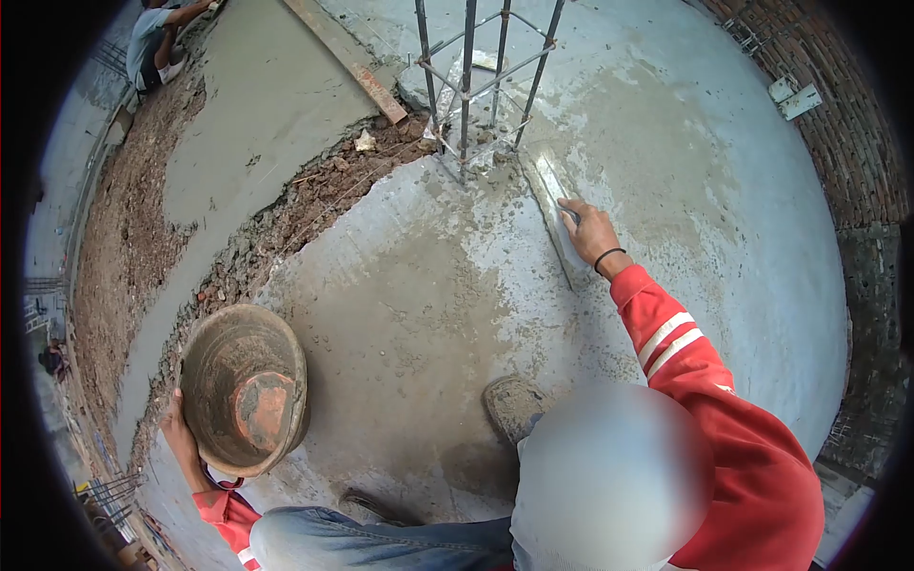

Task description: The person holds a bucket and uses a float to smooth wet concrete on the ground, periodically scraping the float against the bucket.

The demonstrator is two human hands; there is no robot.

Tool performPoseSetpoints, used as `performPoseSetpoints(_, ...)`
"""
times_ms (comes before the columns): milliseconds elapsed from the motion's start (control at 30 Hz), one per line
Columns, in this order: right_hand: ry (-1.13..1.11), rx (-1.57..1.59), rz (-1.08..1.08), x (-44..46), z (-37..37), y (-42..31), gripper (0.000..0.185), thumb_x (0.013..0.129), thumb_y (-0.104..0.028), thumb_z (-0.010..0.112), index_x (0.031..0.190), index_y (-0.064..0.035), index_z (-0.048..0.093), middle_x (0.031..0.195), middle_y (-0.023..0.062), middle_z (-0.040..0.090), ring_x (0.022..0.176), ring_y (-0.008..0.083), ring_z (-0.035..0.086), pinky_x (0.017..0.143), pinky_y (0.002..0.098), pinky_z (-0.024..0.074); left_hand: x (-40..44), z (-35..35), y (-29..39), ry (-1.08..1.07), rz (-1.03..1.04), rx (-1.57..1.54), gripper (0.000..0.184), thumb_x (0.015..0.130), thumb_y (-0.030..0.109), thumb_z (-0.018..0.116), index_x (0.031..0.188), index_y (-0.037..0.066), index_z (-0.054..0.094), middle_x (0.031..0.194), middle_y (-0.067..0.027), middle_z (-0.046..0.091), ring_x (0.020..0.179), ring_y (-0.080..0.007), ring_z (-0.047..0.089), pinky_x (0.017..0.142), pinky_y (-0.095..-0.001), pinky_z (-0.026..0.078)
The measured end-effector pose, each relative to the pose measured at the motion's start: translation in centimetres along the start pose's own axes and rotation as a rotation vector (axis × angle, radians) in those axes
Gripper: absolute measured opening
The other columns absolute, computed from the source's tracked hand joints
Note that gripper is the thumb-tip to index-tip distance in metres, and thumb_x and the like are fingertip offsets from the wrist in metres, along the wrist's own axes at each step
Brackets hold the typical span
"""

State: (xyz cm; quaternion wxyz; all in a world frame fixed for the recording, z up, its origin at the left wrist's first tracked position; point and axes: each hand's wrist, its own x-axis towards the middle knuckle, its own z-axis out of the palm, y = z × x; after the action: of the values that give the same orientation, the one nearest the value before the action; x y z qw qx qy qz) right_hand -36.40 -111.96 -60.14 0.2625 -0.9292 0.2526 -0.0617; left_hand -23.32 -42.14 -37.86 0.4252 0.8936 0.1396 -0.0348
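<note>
My right hand [592, 236] is closed around the handle of a long steel trowel [549, 181], whose narrow blade lies on the wet concrete surface beside the rebar column. The index finger stretches along the tool. At lower left, my left hand [177, 430] grips the outer rim of a round, mortar-stained basin [221, 366]. The basin is tilted so its inside faces me, with a thin grey residue over its reddish bottom. Part of the left hand's fingers is hidden behind the basin wall.
Upright rebar [468, 86] rises from the slab ahead. A wooden board [357, 67] lies across fresh concrete [248, 105], next to a strip of broken soil [328, 186]. Another person [152, 48] crouches at upper left. A brick wall [847, 114] stands right. My boot [514, 404] rests on the slab.
</note>
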Motion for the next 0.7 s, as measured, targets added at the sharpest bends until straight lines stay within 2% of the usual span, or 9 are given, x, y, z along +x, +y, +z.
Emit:
performPoseSetpoints(67,-0.145,-0.070,0.024,-2.6,-1.3,-0.2,0.032,0.094,-0.024,0.060,0.124,-0.0144,0.066,0.108,0.0245,0.067,0.098,0.0424,0.065,0.089,0.0484,0.0522,-0.6,1.1,0.4,0.120,0.037,-0.019,0.043,0.098,0.037,0.061,0.095,-0.005,0.071,0.088,-0.0057,0.069,0.076,-0.0113,0.058,0.071,-0.0274,0.047)
performPoseSetpoints(133,-0.113,-0.071,-0.032,-2.2,-1.8,1.1,0.032,0.094,-0.023,0.059,0.123,-0.0126,0.066,0.106,0.0239,0.068,0.097,0.0430,0.065,0.088,0.0484,0.0523,-0.2,0.3,-0.6,0.122,0.052,0.006,0.043,0.098,0.037,0.061,0.092,-0.004,0.071,0.087,-0.0053,0.068,0.074,-0.0114,0.057,0.070,-0.0272,0.046)
performPoseSetpoints(200,-0.070,-0.043,0.044,-0.4,-2.1,1.4,0.032,0.094,-0.022,0.059,0.123,-0.0126,0.066,0.106,0.0238,0.067,0.097,0.0436,0.065,0.088,0.0484,0.0524,-0.8,0.2,-1.0,0.117,0.058,0.034,0.042,0.098,0.037,0.061,0.088,-0.003,0.070,0.086,-0.0048,0.068,0.072,-0.0114,0.056,0.068,-0.0269,0.046)
performPoseSetpoints(300,-0.033,-0.019,-0.008,-1.4,-0.5,0.9,0.032,0.094,-0.023,0.059,0.123,-0.0106,0.066,0.107,0.0245,0.067,0.098,0.0441,0.064,0.088,0.0479,0.0522,-0.6,0.7,-0.1,0.131,-0.030,-0.101,0.042,0.097,0.038,0.062,0.081,-0.001,0.068,0.081,-0.0030,0.065,0.068,-0.0108,0.054,0.065,-0.0261,0.044)
performPoseSetpoints(367,-0.077,0.025,-0.015,-2.6,-1.2,0.0,0.032,0.095,-0.023,0.058,0.122,-0.0095,0.065,0.105,0.0251,0.067,0.097,0.0446,0.064,0.089,0.0475,0.0518,0.1,-0.6,-1.4,0.144,0.020,0.083,0.044,0.097,0.038,0.063,0.072,0.002,0.062,0.071,0.0002,0.058,0.064,-0.0093,0.048,0.059,-0.0258,0.039)
performPoseSetpoints(467,-0.066,0.032,-0.076,-4.3,-2.5,0.1,0.032,0.095,-0.024,0.058,0.123,-0.0109,0.065,0.103,0.0246,0.068,0.094,0.0451,0.065,0.086,0.0472,0.0530,-0.1,-0.4,-1.1,0.157,0.043,0.119,0.047,0.097,0.039,0.063,0.065,0.007,0.052,0.063,0.0037,0.049,0.059,-0.0077,0.041,0.054,-0.0266,0.032)
performPoseSetpoints(600,-0.216,-0.152,-0.069,-4.8,-3.0,-3.8,0.030,0.095,-0.025,0.058,0.123,-0.0156,0.066,0.098,0.0223,0.069,0.086,0.0435,0.067,0.078,0.0500,0.0543,-0.5,1.3,-0.5,0.256,0.023,-0.027,0.047,0.097,0.039,0.063,0.064,0.007,0.052,0.063,0.0040,0.049,0.059,-0.0078,0.041,0.055,-0.0266,0.033)
performPoseSetpoints(633,-0.258,-0.178,-0.007,-3.8,-2.9,-4.2,0.029,0.096,-0.024,0.059,0.121,-0.0123,0.066,0.104,0.0236,0.068,0.093,0.0428,0.066,0.082,0.0465,0.0535,0.2,0.0,-1.1,0.153,-0.010,-0.033,0.045,0.097,0.039,0.063,0.069,0.004,0.057,0.067,0.0025,0.054,0.062,-0.0083,0.045,0.057,-0.0262,0.036)
performPoseSetpoints(700,-0.180,-0.132,-0.050,-1.8,-1.5,-1.0,0.029,0.095,-0.025,0.059,0.121,-0.0145,0.067,0.101,0.0230,0.069,0.091,0.0432,0.066,0.081,0.0488,0.0536,0.5,-0.7,-1.3,0.051,-0.043,-0.033,0.044,0.097,0.039,0.063,0.074,0.002,0.063,0.071,0.0010,0.059,0.064,-0.0088,0.049,0.060,-0.0257,0.039)
